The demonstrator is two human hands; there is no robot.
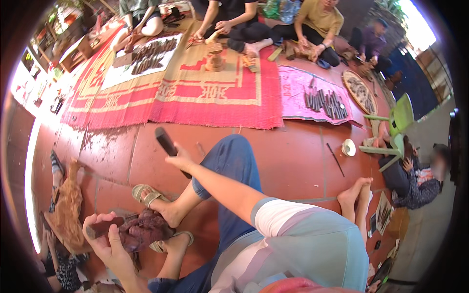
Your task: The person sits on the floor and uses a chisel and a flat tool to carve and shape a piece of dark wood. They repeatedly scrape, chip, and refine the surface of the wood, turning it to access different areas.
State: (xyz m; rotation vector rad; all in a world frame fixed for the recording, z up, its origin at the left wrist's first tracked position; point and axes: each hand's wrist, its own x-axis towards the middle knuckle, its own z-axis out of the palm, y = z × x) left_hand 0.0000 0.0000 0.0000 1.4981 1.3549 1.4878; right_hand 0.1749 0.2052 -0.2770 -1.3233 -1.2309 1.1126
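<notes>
My left hand (113, 251), at the lower left, is wrapped round a short brown cylindrical piece (105, 227) with a blunt round end. Right beside it is a dark reddish-brown carved block (146, 232), knobbly on its surface, close to my sandalled feet. Whether the cylinder touches the block I cannot tell. My right hand (181, 160) is raised over the floor in front of my knee. It grips a dark, thick bar (166, 141) by its middle, tilted with the wider end up and to the left.
A light brown carved wood piece (71, 215) lies at the left. Ahead, several people sit round a red patterned mat (220, 110). Dark tools lie in rows on a pink sheet (293, 93). At the right are a white bowl (348, 147), a thin dark rod (335, 158) and a green chair (401, 117).
</notes>
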